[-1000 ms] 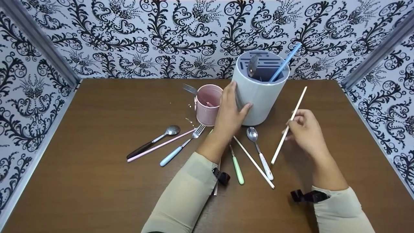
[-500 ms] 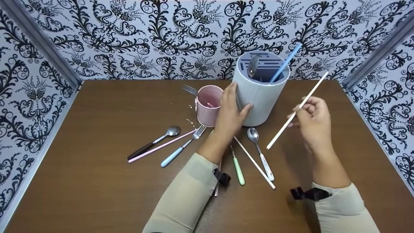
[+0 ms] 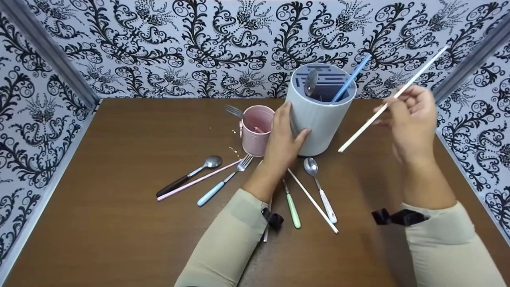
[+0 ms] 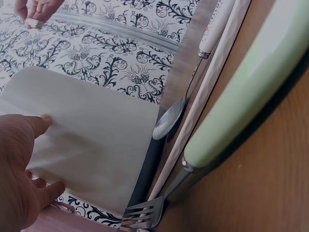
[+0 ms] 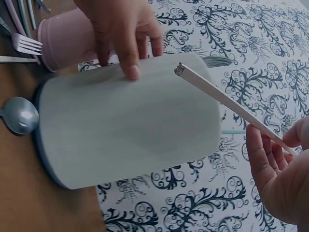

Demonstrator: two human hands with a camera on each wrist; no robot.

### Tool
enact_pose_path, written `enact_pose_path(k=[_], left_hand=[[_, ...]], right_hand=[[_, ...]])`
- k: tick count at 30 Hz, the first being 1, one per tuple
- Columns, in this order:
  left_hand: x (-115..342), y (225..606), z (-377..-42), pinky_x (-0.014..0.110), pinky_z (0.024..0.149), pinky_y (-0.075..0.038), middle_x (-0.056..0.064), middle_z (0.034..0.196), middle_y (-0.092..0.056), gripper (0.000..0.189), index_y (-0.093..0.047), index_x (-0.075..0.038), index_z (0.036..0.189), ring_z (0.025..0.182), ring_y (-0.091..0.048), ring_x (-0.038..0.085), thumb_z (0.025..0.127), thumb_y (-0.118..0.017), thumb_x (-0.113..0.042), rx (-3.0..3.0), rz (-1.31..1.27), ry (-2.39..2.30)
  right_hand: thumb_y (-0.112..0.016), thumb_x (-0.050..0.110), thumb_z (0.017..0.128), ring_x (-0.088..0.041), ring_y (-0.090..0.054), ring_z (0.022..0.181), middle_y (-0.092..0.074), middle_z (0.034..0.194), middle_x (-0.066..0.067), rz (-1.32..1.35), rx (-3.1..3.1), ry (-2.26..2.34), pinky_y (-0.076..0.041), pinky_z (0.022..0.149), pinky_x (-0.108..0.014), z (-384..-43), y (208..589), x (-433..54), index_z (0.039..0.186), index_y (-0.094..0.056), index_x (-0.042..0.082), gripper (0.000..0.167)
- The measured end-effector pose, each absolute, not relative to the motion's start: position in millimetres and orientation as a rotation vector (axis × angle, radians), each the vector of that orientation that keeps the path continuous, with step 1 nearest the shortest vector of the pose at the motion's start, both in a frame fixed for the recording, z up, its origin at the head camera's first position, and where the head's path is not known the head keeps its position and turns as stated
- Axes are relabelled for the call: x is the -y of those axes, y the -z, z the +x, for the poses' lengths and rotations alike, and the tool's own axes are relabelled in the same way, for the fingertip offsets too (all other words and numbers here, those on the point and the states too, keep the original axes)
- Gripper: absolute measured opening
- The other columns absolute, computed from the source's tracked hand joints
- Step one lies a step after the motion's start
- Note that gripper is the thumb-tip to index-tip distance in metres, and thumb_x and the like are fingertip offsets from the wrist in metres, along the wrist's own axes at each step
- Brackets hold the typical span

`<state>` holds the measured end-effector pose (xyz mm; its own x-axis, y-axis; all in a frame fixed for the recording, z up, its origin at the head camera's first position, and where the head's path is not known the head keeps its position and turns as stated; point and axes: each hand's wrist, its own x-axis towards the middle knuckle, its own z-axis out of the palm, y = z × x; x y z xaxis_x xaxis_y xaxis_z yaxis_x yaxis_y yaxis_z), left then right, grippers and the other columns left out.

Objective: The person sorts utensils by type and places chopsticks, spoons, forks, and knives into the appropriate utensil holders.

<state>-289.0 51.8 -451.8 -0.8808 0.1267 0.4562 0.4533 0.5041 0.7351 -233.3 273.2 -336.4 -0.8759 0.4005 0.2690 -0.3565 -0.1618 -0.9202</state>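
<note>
My right hand [image 3: 416,119] pinches a thin white chopstick [image 3: 370,121] between thumb and fingers, raised in the air right of the white utensil holder [image 3: 316,123]. The stick slants, its lower end toward the holder's side. My left hand [image 3: 281,139] rests against the holder's left side, thumb and fingers spread on its wall. In the holder's slotted grey top stand a metal spoon [image 3: 312,81] and light blue chopsticks [image 3: 352,77]. The right wrist view shows the chopstick's near end [image 5: 181,71] overlapping the holder, and its other end is hidden by the hand.
Left of the holder stands a pink cup [image 3: 257,139] with a fork [image 3: 234,111] leaning out. On the table lie a black-handled spoon [image 3: 175,186], a pink chopstick [image 3: 195,182], a blue-handled fork [image 3: 211,193], a green-handled fork [image 3: 293,211], a white chopstick [image 3: 314,203] and a white-handled spoon [image 3: 327,205].
My right hand has lifted the white chopstick up and to the right, away from the table, and the chopstick now slants more. My left hand stays against the holder.
</note>
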Motion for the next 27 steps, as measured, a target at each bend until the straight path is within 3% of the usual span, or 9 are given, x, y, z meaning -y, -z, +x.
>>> enact_pose_path(k=[18, 27], left_hand=[[-51, 452, -290, 0.035, 0.129, -0.028, 0.017, 0.161, -0.039, 0.083, -0.031, -0.004, 0.16, 0.15, -0.04, 0.029, 0.095, -0.077, -0.026, 2.426, -0.473, 1.319], [-52, 452, -289, 0.034, 0.129, -0.028, 0.017, 0.161, -0.039, 0.083, -0.031, -0.004, 0.16, 0.15, -0.04, 0.029, 0.095, -0.077, -0.027, 2.418, -0.48, 1.309]], right_hand=[[-0.061, -0.009, 0.096, -0.025, -0.065, 0.074, -0.055, 0.098, -0.012, -0.053, 1.305, -2.086, -0.061, 0.053, -0.034, -254, 287, -260, 0.115, -0.05, 0.002, 0.025], [-0.062, -0.005, 0.097, -0.02, -0.059, 0.084, -0.057, 0.105, -0.009, -0.125, 1.332, -2.018, -0.062, 0.062, -0.031, -269, 287, -267, 0.118, -0.05, 0.006, 0.027]])
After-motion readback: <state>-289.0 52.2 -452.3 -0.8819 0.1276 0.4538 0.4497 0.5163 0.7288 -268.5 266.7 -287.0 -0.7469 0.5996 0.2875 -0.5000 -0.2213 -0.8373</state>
